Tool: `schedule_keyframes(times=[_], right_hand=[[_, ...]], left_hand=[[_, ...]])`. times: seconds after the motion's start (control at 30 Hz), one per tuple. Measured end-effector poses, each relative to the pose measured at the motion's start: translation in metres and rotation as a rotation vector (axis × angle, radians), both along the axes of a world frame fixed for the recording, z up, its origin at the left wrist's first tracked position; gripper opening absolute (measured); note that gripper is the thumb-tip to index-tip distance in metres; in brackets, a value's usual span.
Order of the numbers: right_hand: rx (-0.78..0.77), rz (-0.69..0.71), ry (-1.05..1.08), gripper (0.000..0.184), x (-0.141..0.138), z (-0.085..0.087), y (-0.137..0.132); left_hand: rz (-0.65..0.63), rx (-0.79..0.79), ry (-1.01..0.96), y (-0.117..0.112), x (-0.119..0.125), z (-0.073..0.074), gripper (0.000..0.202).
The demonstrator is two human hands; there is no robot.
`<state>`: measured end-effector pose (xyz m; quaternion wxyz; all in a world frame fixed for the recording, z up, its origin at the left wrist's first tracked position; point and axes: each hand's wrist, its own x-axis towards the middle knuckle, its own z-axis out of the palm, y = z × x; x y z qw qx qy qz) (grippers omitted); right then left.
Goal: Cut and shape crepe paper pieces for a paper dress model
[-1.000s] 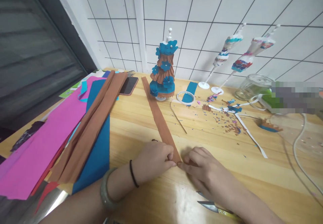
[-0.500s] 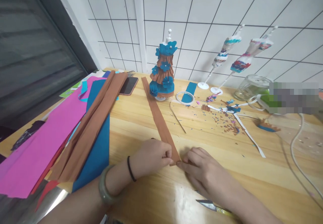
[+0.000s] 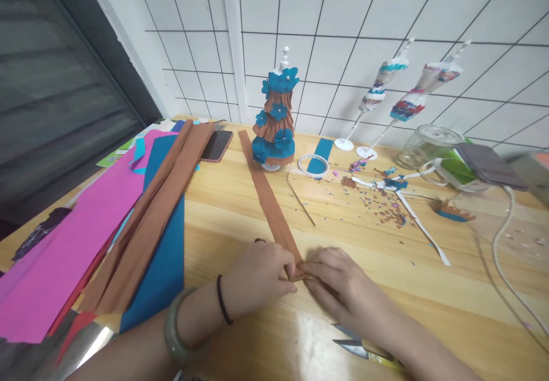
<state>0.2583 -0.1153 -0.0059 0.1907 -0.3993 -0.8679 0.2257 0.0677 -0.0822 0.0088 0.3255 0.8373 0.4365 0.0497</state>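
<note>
A long brown crepe paper strip [image 3: 271, 205] runs from the back of the table toward me. Its near end is folded over, with both hands on it. My left hand [image 3: 265, 271] is closed, thumb and fingers pinching the left side of the fold. From the other side my right hand [image 3: 343, 284] grips the right corner of the same fold between thumb and fingers. Partly under my right forearm lie scissors [image 3: 355, 348] with yellow handles, blades apart. Behind the strip's far part stands a doll-like figure [image 3: 277, 118] dressed in pleated brown and blue paper with blue flowers.
Pink, blue and brown paper sheets [image 3: 81, 238] are piled at left beside a phone [image 3: 218, 145]. A thin stick [image 3: 301, 201], a tape roll [image 3: 313, 173] and paper scraps [image 3: 388, 212] lie mid-table. Two stands [image 3: 366, 152], a glass jar [image 3: 424, 146] and a white cable [image 3: 500, 255] are at right.
The near end of the brown strip is now folded up more, and my fingers have shifted on the fold. The view has moved slightly.
</note>
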Motion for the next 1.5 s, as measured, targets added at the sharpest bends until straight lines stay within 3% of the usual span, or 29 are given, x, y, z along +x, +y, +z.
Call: schedule_keyframes(times=[0.2, 0.93, 1.5], right_hand=[[-0.04, -0.008, -0.004, 0.013, -0.001, -0.004, 0.001], [-0.121, 0.017, 0.015, 0.015, 0.001, 0.001, 0.002], [-0.081, -0.018, -0.019, 0.017, -0.003, 0.004, 0.001]], left_hand=[[0.005, 0.01, -0.019, -0.006, 0.001, -0.004, 0.001], [-0.132, 0.117, 0.033, -0.012, 0.004, -0.003, 0.012], [-0.146, 0.203, 0.064, -0.013, 0.007, -0.005, 0.016]])
